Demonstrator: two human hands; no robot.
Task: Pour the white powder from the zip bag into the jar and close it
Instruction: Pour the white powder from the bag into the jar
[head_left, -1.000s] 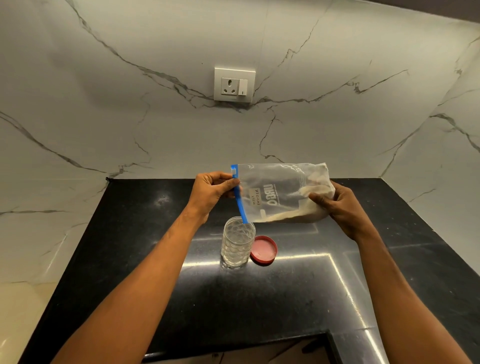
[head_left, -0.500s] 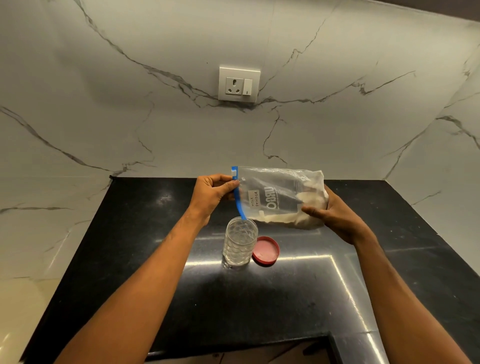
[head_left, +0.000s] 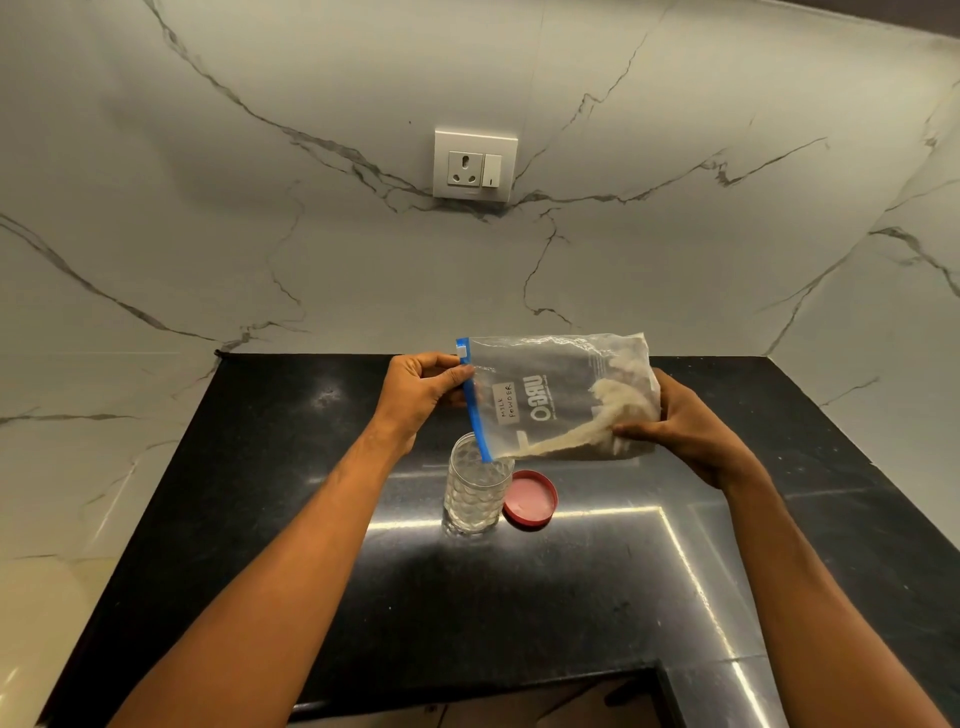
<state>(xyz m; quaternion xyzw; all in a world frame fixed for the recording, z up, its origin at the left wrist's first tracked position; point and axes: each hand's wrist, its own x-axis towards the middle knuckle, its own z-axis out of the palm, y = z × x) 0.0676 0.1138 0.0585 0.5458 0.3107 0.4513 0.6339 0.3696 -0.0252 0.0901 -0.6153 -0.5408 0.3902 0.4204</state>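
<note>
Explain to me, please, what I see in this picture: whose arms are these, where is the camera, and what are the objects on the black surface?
There is no machine here. A person wears a camera on the head, which looks forward and down, so the two arms are that person's own.

The left hand pinches the blue zip edge of a clear zip bag, and the right hand holds the bag's far end. The bag is tilted with its lower zip corner over an open glass jar. White powder slides inside the bag toward that corner. A small label on the bag reads "milk powder".

On the black counter stand the jar and, beside it on the right, its red lid, lying off the jar. On the marble wall behind is a power socket.
</note>
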